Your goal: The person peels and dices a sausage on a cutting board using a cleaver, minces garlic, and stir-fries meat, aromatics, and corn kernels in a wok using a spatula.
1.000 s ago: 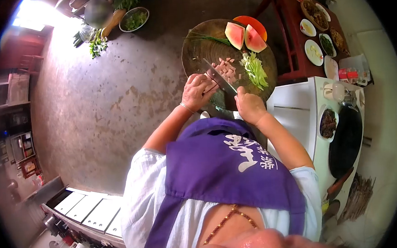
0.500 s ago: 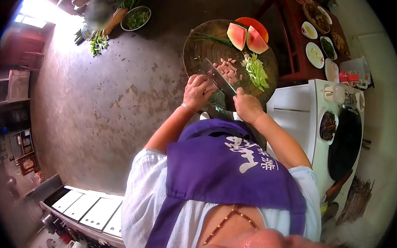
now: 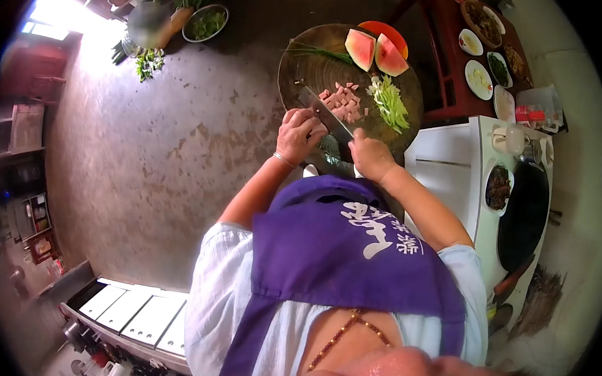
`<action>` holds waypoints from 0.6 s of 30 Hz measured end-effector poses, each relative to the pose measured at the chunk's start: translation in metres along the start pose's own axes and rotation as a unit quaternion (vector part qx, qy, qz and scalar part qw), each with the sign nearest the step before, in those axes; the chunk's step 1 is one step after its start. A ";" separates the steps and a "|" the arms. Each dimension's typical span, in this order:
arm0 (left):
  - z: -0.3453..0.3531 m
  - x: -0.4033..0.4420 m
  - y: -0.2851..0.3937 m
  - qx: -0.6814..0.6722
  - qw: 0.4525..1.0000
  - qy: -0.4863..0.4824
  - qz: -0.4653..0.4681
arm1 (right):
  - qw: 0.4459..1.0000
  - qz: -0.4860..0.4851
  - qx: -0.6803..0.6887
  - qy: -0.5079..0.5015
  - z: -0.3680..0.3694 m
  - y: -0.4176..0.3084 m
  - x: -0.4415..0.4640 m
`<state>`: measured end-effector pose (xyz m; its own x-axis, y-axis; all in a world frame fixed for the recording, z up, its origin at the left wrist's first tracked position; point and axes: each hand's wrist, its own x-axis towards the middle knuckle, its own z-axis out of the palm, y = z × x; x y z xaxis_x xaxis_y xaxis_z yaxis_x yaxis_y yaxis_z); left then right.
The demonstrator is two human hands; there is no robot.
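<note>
My right hand [image 3: 372, 156] grips the handle of a broad kitchen knife [image 3: 329, 114], its blade slanting up and left across the round wooden chopping board [image 3: 405, 88]. Against the blade's near side rests my left hand [image 3: 298, 136], fingers curled; what lies under them is mostly hidden. Just beyond the blade is a loose heap of pink meat cubes [image 3: 343, 103]. Sliced pale-green vegetable pieces [image 3: 390, 105] lie to their right. Farther back are thin green stalks [image 3: 320, 52] and two watermelon wedges, one on the left [image 3: 361, 49] and one on the right [image 3: 390, 56].
An orange plate [image 3: 394, 36] sits behind the wedges. To the right stand a dark red table [image 3: 438, 55] with several dishes and a white stove counter [image 3: 478, 177] with a black wok [image 3: 523, 219]. A bowl of greens [image 3: 206, 23] is on the floor at the back.
The knife and my right hand have shifted slightly left, and the blade is closer to my left hand's fingers. My left hand stays almost in place.
</note>
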<state>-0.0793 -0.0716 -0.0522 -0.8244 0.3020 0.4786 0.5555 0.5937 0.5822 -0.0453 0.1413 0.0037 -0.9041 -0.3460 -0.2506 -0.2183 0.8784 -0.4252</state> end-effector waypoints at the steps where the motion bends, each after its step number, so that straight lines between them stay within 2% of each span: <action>1: 0.002 0.001 -0.003 -0.001 1.000 -0.007 0.003 | 0.999 -0.013 -0.017 0.024 -0.003 0.000 -0.004; 7: -0.004 -0.002 0.000 0.009 1.000 0.016 0.003 | 0.999 -0.028 -0.037 -0.028 -0.036 -0.015 -0.013; 10: -0.003 -0.003 -0.001 0.008 1.000 0.024 -0.001 | 0.996 -0.003 -0.051 -0.074 -0.040 -0.026 -0.009; 13: -0.003 -0.004 0.003 0.012 0.999 0.028 -0.014 | 0.999 0.000 -0.036 -0.038 -0.002 -0.019 0.004; 18: 0.001 -0.004 -0.002 0.007 0.999 0.041 -0.007 | 1.000 0.003 0.004 0.001 -0.002 -0.007 -0.001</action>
<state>-0.0774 -0.0734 -0.0554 -0.8196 0.2321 0.5238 0.5426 0.6075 0.5800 -0.0437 0.1359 0.0083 -0.9066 -0.3390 -0.2512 -0.2088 0.8779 -0.4310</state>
